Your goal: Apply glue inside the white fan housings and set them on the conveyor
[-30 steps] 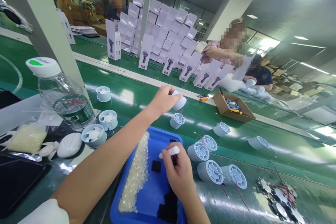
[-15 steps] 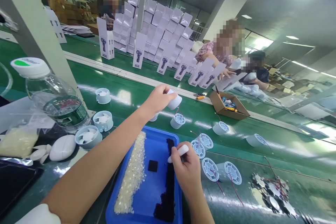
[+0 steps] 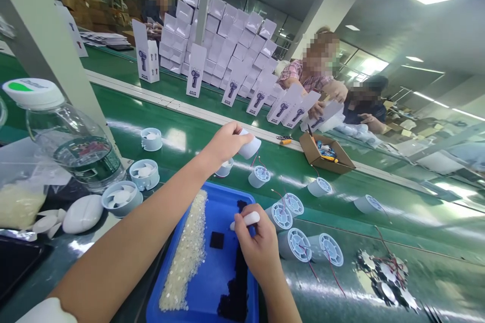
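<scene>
My left hand (image 3: 224, 142) reaches out over the green conveyor belt (image 3: 182, 141) and grips a white cylindrical fan housing (image 3: 250, 147), lifted just above the belt. My right hand (image 3: 257, 245) hovers over the blue tray (image 3: 223, 262) and pinches a small white stick-like tool (image 3: 245, 220). The tray carries a strip of small clear beads (image 3: 185, 257) and small black square pads (image 3: 235, 287). Several more white fan housings with red wires (image 3: 299, 242) lie on the belt to the right of the tray.
A water bottle (image 3: 64, 136), white fan parts (image 3: 121, 197) and an oval white shell (image 3: 81, 213) sit at the left. White product boxes (image 3: 227, 35) are stacked beyond the belt. A small cardboard box (image 3: 326, 154) holds tools. Other people work across the line.
My right hand has drawn back slightly left over the tray, still pinching the white tool. My left hand keeps the housing raised in nearly the same place. The view has shifted a little.
</scene>
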`<state>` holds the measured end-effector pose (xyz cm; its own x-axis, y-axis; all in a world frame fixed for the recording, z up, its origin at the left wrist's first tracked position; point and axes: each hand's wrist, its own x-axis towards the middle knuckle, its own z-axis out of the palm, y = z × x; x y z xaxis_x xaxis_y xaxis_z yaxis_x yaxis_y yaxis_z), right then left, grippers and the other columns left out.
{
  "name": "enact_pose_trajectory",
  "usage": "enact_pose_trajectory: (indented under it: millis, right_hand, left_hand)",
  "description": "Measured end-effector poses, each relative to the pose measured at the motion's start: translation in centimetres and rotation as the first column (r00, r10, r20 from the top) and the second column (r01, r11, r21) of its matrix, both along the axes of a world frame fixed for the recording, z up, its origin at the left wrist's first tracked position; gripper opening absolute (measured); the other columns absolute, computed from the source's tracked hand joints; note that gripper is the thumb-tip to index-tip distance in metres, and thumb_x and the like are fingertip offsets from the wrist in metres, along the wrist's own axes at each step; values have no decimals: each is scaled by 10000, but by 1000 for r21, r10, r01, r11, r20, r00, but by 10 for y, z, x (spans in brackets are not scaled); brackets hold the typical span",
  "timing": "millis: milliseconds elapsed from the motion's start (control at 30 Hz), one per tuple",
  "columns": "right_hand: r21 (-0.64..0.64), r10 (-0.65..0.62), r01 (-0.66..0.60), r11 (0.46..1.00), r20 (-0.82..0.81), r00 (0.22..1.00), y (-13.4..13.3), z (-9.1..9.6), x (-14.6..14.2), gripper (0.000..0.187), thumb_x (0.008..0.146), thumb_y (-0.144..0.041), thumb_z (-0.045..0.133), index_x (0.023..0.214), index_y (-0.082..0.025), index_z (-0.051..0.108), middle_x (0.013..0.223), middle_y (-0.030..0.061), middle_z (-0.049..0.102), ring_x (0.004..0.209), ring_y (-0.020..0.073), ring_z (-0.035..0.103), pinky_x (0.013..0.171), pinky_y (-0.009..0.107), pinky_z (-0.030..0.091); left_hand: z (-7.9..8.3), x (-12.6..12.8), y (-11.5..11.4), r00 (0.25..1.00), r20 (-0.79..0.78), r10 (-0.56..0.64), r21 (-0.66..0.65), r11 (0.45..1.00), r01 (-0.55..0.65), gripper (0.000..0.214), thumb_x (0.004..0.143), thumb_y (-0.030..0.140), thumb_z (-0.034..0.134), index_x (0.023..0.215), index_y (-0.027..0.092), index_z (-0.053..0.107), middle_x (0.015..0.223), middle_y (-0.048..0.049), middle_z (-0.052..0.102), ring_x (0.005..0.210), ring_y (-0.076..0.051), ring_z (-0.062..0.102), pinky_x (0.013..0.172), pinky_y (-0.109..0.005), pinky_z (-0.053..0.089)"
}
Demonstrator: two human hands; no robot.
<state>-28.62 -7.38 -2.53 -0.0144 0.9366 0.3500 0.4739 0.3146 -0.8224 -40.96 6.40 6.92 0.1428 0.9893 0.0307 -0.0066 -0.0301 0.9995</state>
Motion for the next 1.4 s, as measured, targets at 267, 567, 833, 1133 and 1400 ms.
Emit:
enact_pose_trajectory:
  millis: [267,567,833,1133,1400]
  right_hand:
    - [26,-103,102,994,19,995,-1,2,8,205,872,-249,480,679,-218,416,594,-53,409,521,109,400,501,229,345]
    - [-10,-73,73,997,28,997,1,0,5,200,861,-251,479,673,-216,418,588,-47,450,530,116,428,518,235,341]
    - [-58,-88,78,995,-194,977,1,0,6,167,857,-296,556,733,-200,497,675,-37,499,592,107,494,577,236,418]
    - [-379,-206,-112,919,-702,681,-9,17,13,266,813,-471,630,926,-242,557,918,-22,598,790,133,631,828,372,516]
    - [-336,-266,76,939,-565,781,-13,4,-6,301,834,-495,580,983,-234,561,963,13,607,824,162,640,810,350,498]
  left_hand:
    - [-2,0,1,1000,-1,-4,-7,1000,4,235,726,295,618,677,201,409,703,16,461,622,-112,445,578,-268,370]
    - [-1,-1,1,999,21,-28,-22,999,29,259,717,322,618,686,204,390,719,6,482,647,-130,481,575,-273,382]
    - [0,-2,1,999,23,-48,-32,998,48,288,706,342,615,678,207,363,711,14,476,662,-139,498,599,-292,404]
    - [0,-4,3,998,53,-19,-36,999,21,260,697,349,628,695,200,416,744,0,517,685,-145,508,623,-306,420]
    - [10,-17,4,997,71,25,23,999,-26,251,705,363,642,703,198,452,758,-7,540,698,-147,516,637,-309,406]
